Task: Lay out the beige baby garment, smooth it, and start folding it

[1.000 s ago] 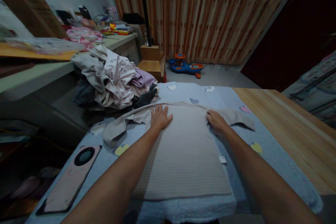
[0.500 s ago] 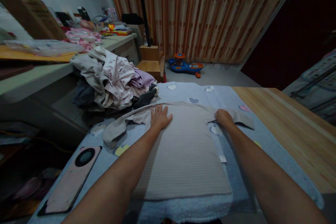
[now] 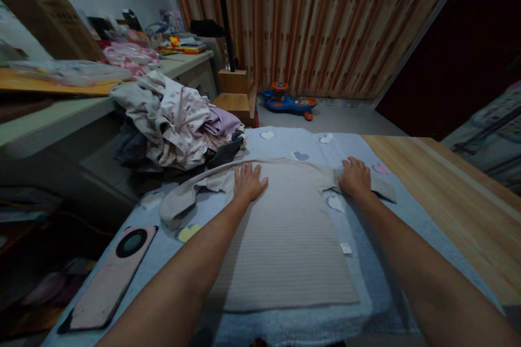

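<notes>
A light grey, finely striped long-sleeved shirt (image 3: 291,238) lies spread on a blue cloth with heart patterns (image 3: 280,328). Its hem faces me, and a small white tag sticks out at its right side. My left hand (image 3: 249,183) rests flat on the shirt's upper left part, fingers spread. On the right sleeve lies my right hand (image 3: 355,176), fingers stretched forward and slightly apart, pressing on the fabric. The sleeve's cuff end shows beyond it. The left sleeve bends down toward me, a little rumpled.
A pink phone (image 3: 109,279) lies at the cloth's left edge. Behind it rises a heap of clothes (image 3: 179,119) beside a cluttered desk (image 3: 179,65). Bare wooden tabletop (image 3: 451,190) shows at right. A blue ride-on toy (image 3: 288,102) stands on the floor near the curtain.
My right hand has moved slightly outward along the right sleeve, and its fingers have opened from a closed grip to lie stretched out. My left hand stays in place.
</notes>
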### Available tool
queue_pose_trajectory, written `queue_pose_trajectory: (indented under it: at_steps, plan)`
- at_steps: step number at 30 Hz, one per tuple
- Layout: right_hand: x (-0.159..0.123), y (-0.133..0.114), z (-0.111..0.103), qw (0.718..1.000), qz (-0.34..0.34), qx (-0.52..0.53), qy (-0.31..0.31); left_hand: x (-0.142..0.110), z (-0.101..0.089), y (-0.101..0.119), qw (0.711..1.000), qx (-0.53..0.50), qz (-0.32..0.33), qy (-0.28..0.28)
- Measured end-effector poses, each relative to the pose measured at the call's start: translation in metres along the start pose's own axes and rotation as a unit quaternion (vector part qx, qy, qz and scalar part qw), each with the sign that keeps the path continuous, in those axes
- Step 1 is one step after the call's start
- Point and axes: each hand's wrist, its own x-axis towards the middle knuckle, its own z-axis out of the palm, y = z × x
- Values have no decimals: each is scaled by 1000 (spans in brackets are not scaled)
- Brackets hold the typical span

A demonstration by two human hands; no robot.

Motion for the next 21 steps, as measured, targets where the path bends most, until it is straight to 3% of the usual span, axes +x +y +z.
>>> queue_pose_trajectory:
  at_steps: [3, 6, 9, 12, 18, 21]
  plan:
    - [0, 29, 3, 999, 36, 9, -4, 0, 0, 1, 1000, -2, -2, 1]
    - [-2, 56, 9, 991, 89, 42, -92, 0, -1, 1, 1000, -7, -2, 6]
    - [-6, 71, 15, 990, 65, 34, -118, 0, -1, 1, 1000, -9, -2, 7]
    - [-10, 72, 17, 994, 50, 25, -96, 0, -2, 1, 1000, -3, 3, 12]
    - [-1, 62, 10, 987, 117, 28, -109, 0, -2, 1, 1000, 4, 4, 12]
    - [6, 60, 2, 991, 103, 7, -90, 0, -1, 1, 1000, 9, 1, 9]
